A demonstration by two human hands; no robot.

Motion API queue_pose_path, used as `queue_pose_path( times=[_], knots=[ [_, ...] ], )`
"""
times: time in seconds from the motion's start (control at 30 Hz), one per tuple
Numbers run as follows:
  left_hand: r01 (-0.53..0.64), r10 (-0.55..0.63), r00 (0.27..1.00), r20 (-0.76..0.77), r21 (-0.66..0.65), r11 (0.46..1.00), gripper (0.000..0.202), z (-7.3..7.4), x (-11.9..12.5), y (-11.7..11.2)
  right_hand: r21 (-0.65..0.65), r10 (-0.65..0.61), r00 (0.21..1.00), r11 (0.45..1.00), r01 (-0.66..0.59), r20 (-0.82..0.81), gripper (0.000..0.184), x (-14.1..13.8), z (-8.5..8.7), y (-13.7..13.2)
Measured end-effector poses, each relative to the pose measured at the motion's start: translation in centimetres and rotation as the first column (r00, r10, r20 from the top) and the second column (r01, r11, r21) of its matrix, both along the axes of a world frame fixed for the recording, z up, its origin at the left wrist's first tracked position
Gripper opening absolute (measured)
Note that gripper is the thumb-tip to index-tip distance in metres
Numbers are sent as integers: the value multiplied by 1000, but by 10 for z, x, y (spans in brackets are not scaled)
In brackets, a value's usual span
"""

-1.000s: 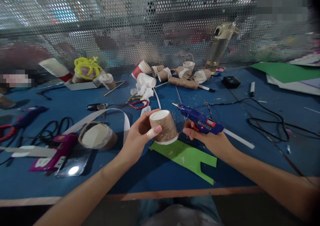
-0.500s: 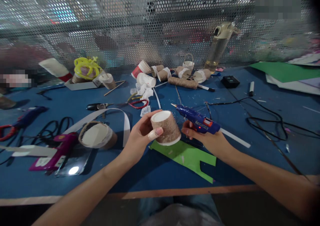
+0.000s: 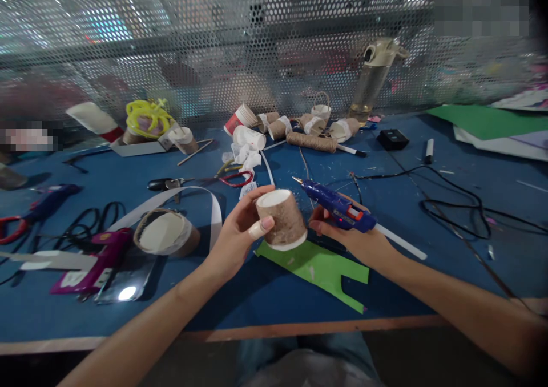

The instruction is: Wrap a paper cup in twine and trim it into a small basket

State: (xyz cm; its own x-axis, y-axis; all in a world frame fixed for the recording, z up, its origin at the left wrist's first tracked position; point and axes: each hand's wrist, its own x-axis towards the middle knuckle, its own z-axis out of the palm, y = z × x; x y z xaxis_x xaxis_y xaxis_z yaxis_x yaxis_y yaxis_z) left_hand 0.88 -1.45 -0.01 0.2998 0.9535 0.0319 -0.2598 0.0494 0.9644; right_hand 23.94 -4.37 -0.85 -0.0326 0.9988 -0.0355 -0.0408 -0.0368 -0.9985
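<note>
My left hand [image 3: 244, 227] is closed around a paper cup [image 3: 282, 221] wrapped in brown twine. The cup is upside down and slightly tilted, its white base facing up and its white rim below. My right hand [image 3: 346, 233] grips a blue hot glue gun [image 3: 338, 203] with a small red light lit. Its metal nozzle points left, just above and beside the cup, without touching it as far as I can see. A white glue stick [image 3: 402, 242] sticks out of the gun's back. Beneath both hands lies a cut piece of green sheet [image 3: 317, 270].
To the left are a twine-wrapped basket [image 3: 166, 233], a purple glue gun [image 3: 96, 261] and a phone [image 3: 128, 278] with its light on. Red-handled scissors [image 3: 236, 178], a twine roll [image 3: 311, 141] and several small cups stand farther back. A black cable [image 3: 454, 204] curls at right, below a water bottle [image 3: 371, 81].
The cup has shifted very slightly left and tilted a little in my left hand. The glue gun stays almost where it was, and the view has moved slightly.
</note>
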Motion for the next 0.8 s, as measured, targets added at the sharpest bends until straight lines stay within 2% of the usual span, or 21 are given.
queue_pose_path(
  times=[0.2, 0.4, 0.5, 0.57, 0.63, 0.73, 0.8],
  knots=[
    [-103, 116, 986, 119, -104, 989, 47, 5, -5, 7, 65, -94, 991, 994, 88, 90, 40, 5, 3, 8],
    [-62, 84, 980, 179, -123, 990, 51, 8, -8, 7, 73, 19, 999, 997, -22, 50, 30, 8, -5, 8],
    [-59, 83, 981, 178, -136, 989, 53, 10, -8, 7, 133, -40, 993, 991, 26, 107, 29, 8, -1, 7],
    [-68, 95, 979, 179, -151, 986, 52, 10, -7, 8, 244, -152, 976, 963, 112, 152, 27, 9, 7, 6],
    [-64, 92, 979, 183, -151, 986, 49, 9, -6, 9, 377, -232, 962, 911, 165, 141, 25, 13, 16, 2],
    [-23, 44, 980, 194, -109, 994, 43, 5, -3, 9, 535, -237, 961, 835, 127, 141, 21, 19, 25, -8],
    [-2, 22, 981, 195, -102, 995, 38, 2, -2, 9, 593, -205, 973, 799, 103, 108, 22, 22, 25, -15]
  ],
)
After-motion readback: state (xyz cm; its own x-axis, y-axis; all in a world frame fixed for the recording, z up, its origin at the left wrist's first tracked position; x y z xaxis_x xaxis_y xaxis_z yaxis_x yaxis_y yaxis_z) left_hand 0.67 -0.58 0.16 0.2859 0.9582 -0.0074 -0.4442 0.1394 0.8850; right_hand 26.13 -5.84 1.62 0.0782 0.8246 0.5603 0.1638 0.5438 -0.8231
